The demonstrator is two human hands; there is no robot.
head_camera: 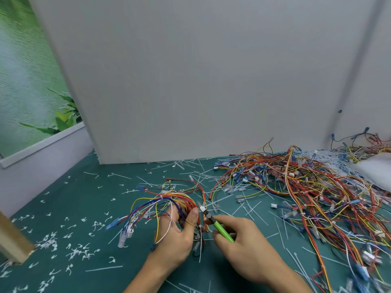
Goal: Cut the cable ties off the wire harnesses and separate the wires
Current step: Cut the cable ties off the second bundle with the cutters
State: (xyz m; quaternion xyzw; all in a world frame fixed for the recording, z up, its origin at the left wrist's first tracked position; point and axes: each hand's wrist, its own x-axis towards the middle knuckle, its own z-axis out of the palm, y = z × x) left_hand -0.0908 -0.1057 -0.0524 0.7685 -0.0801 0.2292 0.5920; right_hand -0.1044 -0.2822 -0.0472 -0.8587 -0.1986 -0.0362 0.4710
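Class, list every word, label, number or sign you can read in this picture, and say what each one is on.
None: no text here can be read.
Cutter: green handle, no lettering shows.
Connectors on the harness and the wire pile: too small and blurred to show any marking.
Panel and leaf picture: no words.

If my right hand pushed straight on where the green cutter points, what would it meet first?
Likely the wire harness gripped by the left hand, beside its thumb; the cutter in the right hand looks nearly there, depth unclear.
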